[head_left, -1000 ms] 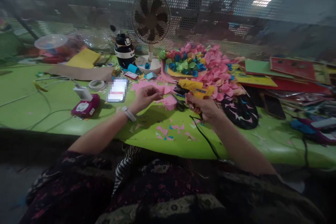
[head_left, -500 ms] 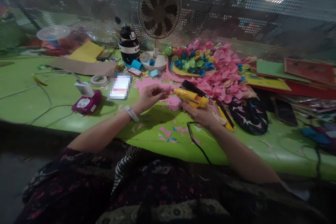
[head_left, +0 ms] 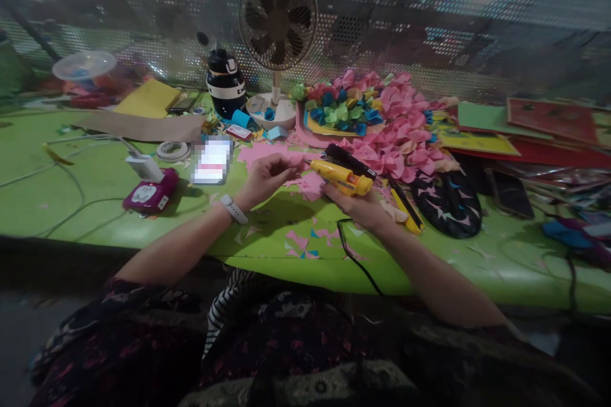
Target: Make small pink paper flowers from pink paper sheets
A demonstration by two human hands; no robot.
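Observation:
My right hand is wrapped round a yellow glue gun, its nozzle pointing left. Close to that nozzle, the fingers of my left hand are pinched on a small pink paper piece, mostly covered by the fingertips. Just below the gun a folded pink paper shows beside my right fingers; whether they touch it I cannot tell. A black cord runs below my right hand to the table's front edge. Behind the gun lies a black, rod-like object.
Pink paper flowers heap up behind my hands, beside a multicoloured cluster. A fan and dark jug stand at the back. Left are a phone and purple adapter. Paper scraps litter the green table.
The view has shifted slightly, so the whole scene sits a little further left. Both hands keep nearly the same pose, with the glue gun's nozzle still at the left fingertips.

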